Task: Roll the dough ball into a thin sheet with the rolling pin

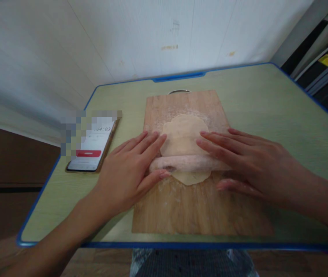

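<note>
A pale wall [141,34] rises behind a light green tabletop [256,92] with a blue edge.

The left hand [129,165] is open, fingers stretched forward and thumb spread, its palm over the left end of a floury rolling pin [185,163]. The right hand [253,165] is likewise open and extended, covering the pin's right end, with its thumb held apart on the near side. Neither hand curls around the wood; such flat palms probably leave the pin free to turn while pressing evenly at both ends.

The pin lies crosswise on a thin, roughly round sheet of dough [185,132], most of which spreads beyond it, with a smaller flap on the near side. Whether the fingertips touch the dough or sit just above it, I cannot tell.

Under the dough is a wooden board [175,215], its metal handle [179,91] at the far end, seemingly turned away to keep the near side clear for the arms. Flour [171,111] dusts the wood, likely against sticking.

Left of the board, well apart from it, lies a phone [90,144], screen up and partly blurred, perhaps set there to stay readable yet out of the flour.
</note>
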`<action>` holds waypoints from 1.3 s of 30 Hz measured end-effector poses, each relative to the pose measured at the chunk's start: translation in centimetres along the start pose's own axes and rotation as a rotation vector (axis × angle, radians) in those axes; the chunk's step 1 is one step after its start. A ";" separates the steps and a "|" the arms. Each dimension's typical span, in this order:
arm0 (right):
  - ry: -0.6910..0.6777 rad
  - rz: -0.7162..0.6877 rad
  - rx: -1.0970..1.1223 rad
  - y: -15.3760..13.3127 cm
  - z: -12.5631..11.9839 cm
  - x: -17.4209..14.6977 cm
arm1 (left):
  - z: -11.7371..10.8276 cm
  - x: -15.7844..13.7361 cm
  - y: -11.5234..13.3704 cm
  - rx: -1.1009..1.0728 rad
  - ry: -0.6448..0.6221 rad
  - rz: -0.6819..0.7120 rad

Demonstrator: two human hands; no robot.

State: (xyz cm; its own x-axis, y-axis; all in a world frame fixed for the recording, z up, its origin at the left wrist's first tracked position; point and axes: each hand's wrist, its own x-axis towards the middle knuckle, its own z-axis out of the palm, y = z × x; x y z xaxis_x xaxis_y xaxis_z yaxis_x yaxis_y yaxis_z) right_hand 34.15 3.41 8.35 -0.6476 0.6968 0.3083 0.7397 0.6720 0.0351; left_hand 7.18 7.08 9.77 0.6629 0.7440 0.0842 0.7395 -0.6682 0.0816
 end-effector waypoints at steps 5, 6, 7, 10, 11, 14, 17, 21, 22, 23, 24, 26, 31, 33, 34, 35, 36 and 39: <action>0.000 -0.005 -0.022 -0.8 -0.3 -0.6 | 0.0 -0.8 0.4 -0.001 0.027 0.025; -0.005 0.000 -0.027 -1.0 -0.4 -0.7 | 0.1 -1.0 0.5 0.007 0.039 0.034; -0.013 0.005 -0.032 -1.2 -0.5 -0.9 | 0.1 -1.2 0.6 0.017 0.051 0.044; -0.029 0.009 -0.050 -2.0 -0.8 -1.5 | 0.3 -2.1 0.9 0.049 0.073 0.068; -0.026 0.004 -0.056 -2.3 -0.9 -1.7 | 0.4 -2.4 1.0 0.058 0.077 0.078; -0.011 -0.010 -0.053 -3.1 -1.0 -2.3 | 0.7 -3.4 1.5 0.079 0.091 0.113; -0.010 0.001 -0.028 -4.0 -1.0 -2.9 | 1.1 -4.4 2.0 0.106 0.088 0.124; -0.007 0.020 -0.025 -4.8 -0.7 -3.7 | 1.6 -5.6 3.0 0.154 0.112 0.100; -0.005 0.018 -0.026 -4.9 -0.6 -3.9 | 1.7 -5.9 3.2 0.166 0.128 0.094; -0.002 0.015 -0.030 -5.0 -0.5 -4.0 | 1.8 -6.1 3.5 0.177 0.140 0.087; 0.003 0.014 -0.037 -5.0 -0.4 -4.1 | 1.9 -6.2 3.6 0.189 0.150 0.082; 0.016 0.014 -0.067 -4.8 -0.3 -4.0 | 1.8 -6.1 3.6 0.200 0.143 0.082; 0.053 -0.002 -0.133 -2.8 -0.5 -1.9 | 0.7 -3.1 1.9 0.097 0.038 0.081; 0.045 0.003 -0.112 -1.2 -0.4 -0.8 | 0.2 -1.0 0.8 0.062 0.029 0.058; 0.024 0.006 -0.083 -0.3 -0.3 -0.2 | 0.1 0.1 0.3 0.052 0.034 0.044; 0.008 0.015 -0.048 0.7 -0.1 0.3 | 0.0 1.3 -0.3 0.036 0.038 0.030; -0.013 0.026 -0.002 1.6 0.1 0.8 | -0.1 2.4 -0.9 -0.004 0.014 0.030; -0.107 0.100 0.148 4.0 0.7 2.2 | -0.2 5.3 -2.5 -0.195 -0.017 0.007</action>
State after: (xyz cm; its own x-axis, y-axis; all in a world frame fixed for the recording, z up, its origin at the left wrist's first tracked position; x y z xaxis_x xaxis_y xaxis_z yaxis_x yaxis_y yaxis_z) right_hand 35.55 7.86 8.51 -0.5938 0.7793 0.2005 0.7714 0.6221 -0.1335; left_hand 8.84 12.73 10.18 0.6713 0.7380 0.0690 0.6990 -0.6613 0.2722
